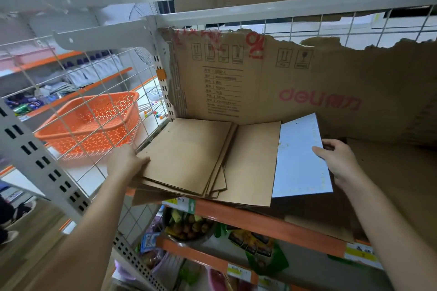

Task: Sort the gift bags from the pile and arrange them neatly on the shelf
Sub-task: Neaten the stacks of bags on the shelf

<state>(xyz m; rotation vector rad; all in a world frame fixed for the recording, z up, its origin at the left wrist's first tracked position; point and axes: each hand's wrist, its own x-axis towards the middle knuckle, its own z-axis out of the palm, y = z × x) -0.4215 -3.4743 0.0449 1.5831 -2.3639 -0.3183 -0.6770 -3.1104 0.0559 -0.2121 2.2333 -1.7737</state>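
- Orange metal edges the shelf running across the lower middle of the frame, with packaged snacks dim on the level beneath it.
- Left hand, entering from the lower left, grips the left edge of a fanned stack of flat brown gift bags, its thumb lying on the top bag; the fingers are hidden underneath.
- Right hand, entering from the lower right, holds the right edge of a flat white gift bag, thumb on top and fingers curled behind it.
- One more flat brown bag lies between the stack and the white one, partly overlapped by both.
- Loose cardboard sheets cover the shelf at right, under the white bag.
- Behind the bags, a torn cardboard panel with red lettering and printed symbols stands against the wire grid at the back.
- Through the wire side panel at centre left sits an orange perforated basket.
- Farther off, upper left, blurred shelves carry small goods.
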